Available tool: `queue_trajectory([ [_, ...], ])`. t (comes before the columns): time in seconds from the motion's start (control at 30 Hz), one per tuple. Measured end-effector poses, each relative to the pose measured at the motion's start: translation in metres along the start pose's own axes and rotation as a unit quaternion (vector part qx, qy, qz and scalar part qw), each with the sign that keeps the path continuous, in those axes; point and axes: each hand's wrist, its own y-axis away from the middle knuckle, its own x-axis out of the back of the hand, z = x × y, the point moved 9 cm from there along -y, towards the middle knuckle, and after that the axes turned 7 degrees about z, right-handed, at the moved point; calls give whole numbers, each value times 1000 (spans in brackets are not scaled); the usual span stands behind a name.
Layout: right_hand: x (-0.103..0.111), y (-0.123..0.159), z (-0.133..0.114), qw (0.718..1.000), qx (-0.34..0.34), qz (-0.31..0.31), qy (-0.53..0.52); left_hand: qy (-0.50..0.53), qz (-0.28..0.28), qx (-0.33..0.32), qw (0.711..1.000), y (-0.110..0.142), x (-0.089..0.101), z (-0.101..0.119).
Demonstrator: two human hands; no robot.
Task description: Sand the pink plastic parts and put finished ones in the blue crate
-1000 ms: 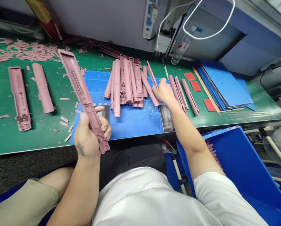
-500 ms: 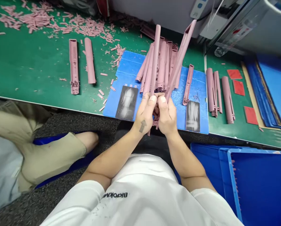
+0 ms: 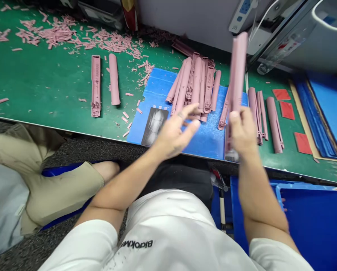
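My right hand (image 3: 243,131) grips a long pink plastic half-tube shell (image 3: 239,71), held upright and smeared by motion, over the right side of the blue mat (image 3: 202,146). Whether it is one piece or two together I cannot tell. My left hand (image 3: 174,135) is empty, its fingers apart, by the near end of a pile of pink shells (image 3: 196,75). Some shells there show a hollow inside, others a rounded back. Another pink shell (image 3: 223,116) lies partly behind the held one. A dark rectangular patch (image 3: 155,126) is on the mat's left.
Two pink shells (image 3: 96,86) lie apart at left, below heaped pink scraps (image 3: 58,34). To the right are several shells (image 3: 274,124), red squares (image 3: 303,143) and stacked blue sheets (image 3: 330,116). A blue crate (image 3: 312,188) stands below the table; a seated person's leg (image 3: 72,188) is at left.
My hands have parted from holding two long pink pieces together. The right has moved right with a pink shell; the left has let go and opened near the pile. The view shifted slightly.
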Motion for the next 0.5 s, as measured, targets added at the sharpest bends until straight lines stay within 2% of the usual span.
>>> queue_trajectory([
  [0.03,22,-22,24,995,-26,21,93,-25,25,0,999,-22,18,-6],
  [0.1,58,-56,70,964,-98,32,245,-90,79,10,993,-75,52,-26],
  [0.17,74,-74,100,932,-151,5,331,-168,98,63,979,-126,68,-58],
  [0.2,75,-78,105,922,-158,-1,355,-209,94,97,969,-147,69,-76],
  [0.27,65,-82,96,919,-124,20,373,-263,85,145,950,-176,64,-103],
  [0.33,39,-81,76,931,-68,12,358,-252,86,183,946,-190,57,-121],
  [0.43,-15,-75,60,933,-44,-108,341,-172,93,243,950,-190,62,-136],
  [0.5,-33,-76,61,925,-48,-155,345,-138,92,252,953,-182,79,-134],
])
